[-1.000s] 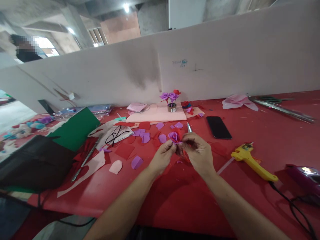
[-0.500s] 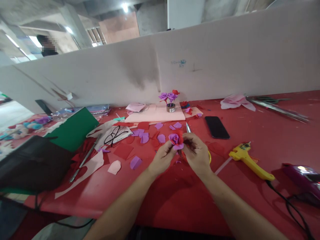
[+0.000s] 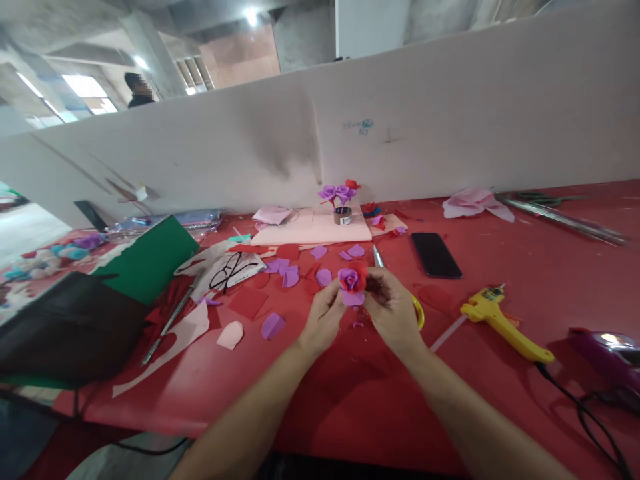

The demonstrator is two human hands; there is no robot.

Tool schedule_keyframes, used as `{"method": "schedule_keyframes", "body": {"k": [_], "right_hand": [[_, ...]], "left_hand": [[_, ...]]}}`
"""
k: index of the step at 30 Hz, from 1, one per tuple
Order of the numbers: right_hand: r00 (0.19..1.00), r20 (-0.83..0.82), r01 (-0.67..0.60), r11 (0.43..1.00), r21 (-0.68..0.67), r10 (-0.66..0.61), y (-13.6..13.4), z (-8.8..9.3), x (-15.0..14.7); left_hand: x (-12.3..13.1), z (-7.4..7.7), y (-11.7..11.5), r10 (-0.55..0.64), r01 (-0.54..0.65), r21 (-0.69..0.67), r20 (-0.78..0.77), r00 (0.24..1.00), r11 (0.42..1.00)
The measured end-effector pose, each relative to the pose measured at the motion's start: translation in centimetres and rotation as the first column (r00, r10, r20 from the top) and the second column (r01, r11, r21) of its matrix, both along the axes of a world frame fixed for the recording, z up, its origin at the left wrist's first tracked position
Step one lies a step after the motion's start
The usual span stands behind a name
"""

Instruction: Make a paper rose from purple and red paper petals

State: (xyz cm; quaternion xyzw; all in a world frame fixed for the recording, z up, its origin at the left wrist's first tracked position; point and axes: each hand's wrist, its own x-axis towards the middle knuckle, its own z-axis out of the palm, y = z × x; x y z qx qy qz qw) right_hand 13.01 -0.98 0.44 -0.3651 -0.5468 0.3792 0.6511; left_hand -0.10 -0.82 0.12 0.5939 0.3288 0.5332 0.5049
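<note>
Between both hands is a paper flower (image 3: pixel 351 280) with a purple spiral centre, red petals and a purple petal below. My left hand (image 3: pixel 324 312) pinches its left side, and my right hand (image 3: pixel 393 303) closes on its right side. The flower's underside is hidden by the fingers. Partly behind my right hand lie scissors with a yellow handle (image 3: pixel 419 312). Cut purple petals (image 3: pixel 273 325) and a red square (image 3: pixel 249 302) lie left of my hands. Beyond them stands a small pot (image 3: pixel 343 216) holding purple and red flowers (image 3: pixel 344 193).
On the right are a black phone (image 3: pixel 436 255), a yellow glue gun (image 3: pixel 506 323) with a cord, and a purple device (image 3: pixel 607 357). Glasses (image 3: pixel 227 272), a green sheet (image 3: pixel 155 263) and a dark bag (image 3: pixel 70 327) lie left. A pale partition (image 3: pixel 210 147) borders the red table's back; a person is beyond it.
The flower has tilted slightly, showing more of its lower purple petal. Both hands keep their hold. The person beyond the partition has moved right.
</note>
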Motion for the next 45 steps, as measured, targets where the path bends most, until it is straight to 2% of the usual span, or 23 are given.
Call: {"method": "schedule_keyframes", "body": {"k": [12, 19, 24, 28, 33, 40, 45], "right_hand": [[0.996, 0.082, -0.032, 0.999, 0.033, 0.029, -0.2, -0.2, 0.3], [0.998, 0.066, -0.023, 1.000, 0.009, 0.022, -0.4, -0.2, 0.3], [0.999, 0.042, -0.034, 0.996, 0.088, 0.031, -0.8, 0.5, 0.3], [0.997, 0.079, -0.008, 0.988, 0.154, -0.005, -0.9, 0.5, 0.2], [0.995, 0.094, 0.010, 0.992, 0.124, -0.022, -0.5, 0.0, 0.0], [0.986, 0.167, -0.020, 0.984, 0.176, -0.009, -0.3, 0.6, 0.6], [0.987, 0.161, -0.020, 0.991, 0.136, -0.002, -0.3, 0.4, 0.7]], "left_hand": [[-0.1, -0.9, 0.2, -0.026, 0.032, -0.054, 0.116, 0.993, 0.998], [-0.1, -0.8, 0.3, 0.003, 0.006, -0.088, 0.104, 0.995, 0.996], [-0.2, -0.3, 0.0, 0.052, -0.045, -0.083, 0.092, 0.994, 0.996], [-0.3, -1.0, 0.3, 0.079, -0.072, -0.082, 0.099, 0.992, 0.994], [-0.2, -2.1, 0.5, 0.059, -0.051, -0.064, 0.116, 0.992, 0.997], [0.1, -2.4, 0.4, -0.053, 0.065, -0.058, 0.186, 0.981, 0.996], [0.1, -2.5, 0.4, -0.032, 0.052, -0.089, 0.214, 0.976, 0.995]]}}
